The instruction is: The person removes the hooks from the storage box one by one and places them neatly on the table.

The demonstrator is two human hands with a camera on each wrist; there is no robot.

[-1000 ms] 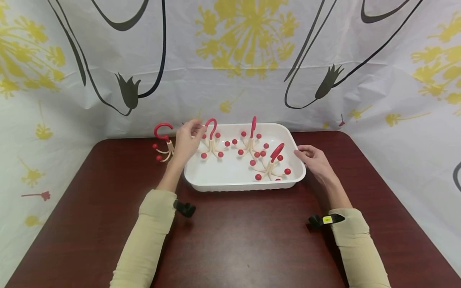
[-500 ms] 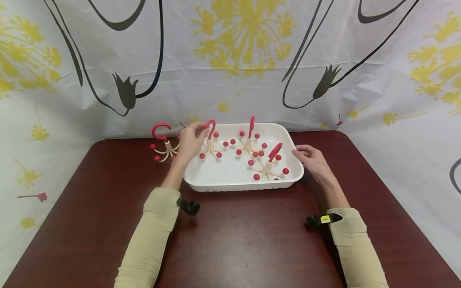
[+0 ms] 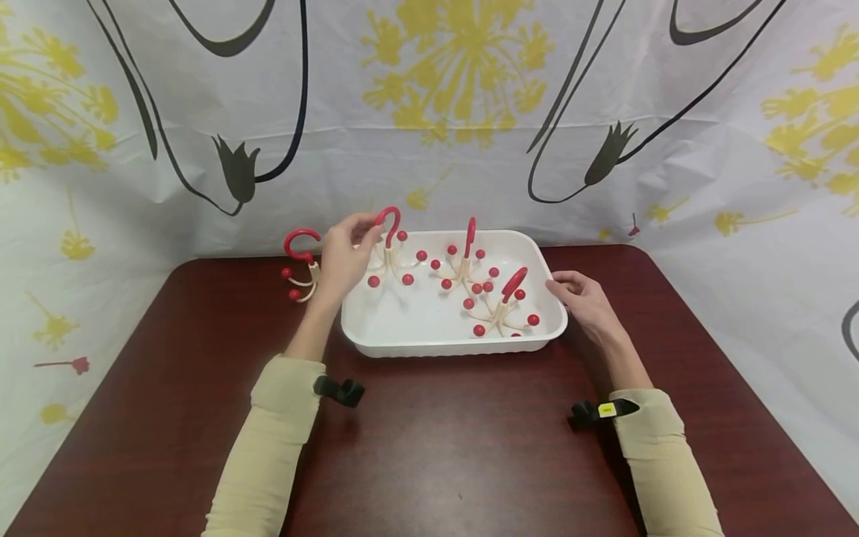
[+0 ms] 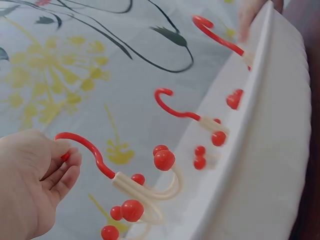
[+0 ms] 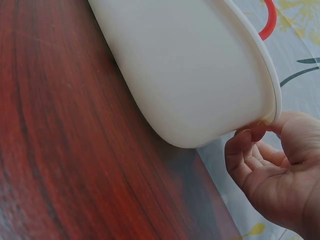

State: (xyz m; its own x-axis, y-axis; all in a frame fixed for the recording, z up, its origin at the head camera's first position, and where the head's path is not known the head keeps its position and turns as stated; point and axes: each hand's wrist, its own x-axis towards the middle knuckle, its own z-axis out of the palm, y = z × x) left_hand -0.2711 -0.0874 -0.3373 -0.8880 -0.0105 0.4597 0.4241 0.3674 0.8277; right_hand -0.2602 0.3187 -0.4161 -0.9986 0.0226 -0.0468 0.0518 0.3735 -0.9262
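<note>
My left hand (image 3: 344, 257) pinches the tip of a red hook handle between thumb and fingers. This ball-tipped multi-prong hanger (image 4: 90, 146) has cream prongs ending in red balls and hangs upright over the left part of the white tray (image 3: 409, 321). My right hand (image 5: 285, 185) grips the tray's right rim, thumb on top and fingers curled beneath. Two similar hangers stand inside the tray: one at the back middle (image 3: 472, 235), the other at the front right (image 3: 515, 285). Partly hidden by my left hand, another hanger (image 3: 312, 257) stands on the table left of the tray.
The dark brown wooden table (image 3: 443, 432) extends in front of the tray and to both sides. Right behind it hangs a white patterned cloth (image 3: 322, 171). Black wrist straps (image 3: 338, 390) are on both sleeves.
My left hand has gone from the handle's side to pinching its tip, and the hanger has risen slightly and shifted left. My right hand stays at the tray rim.
</note>
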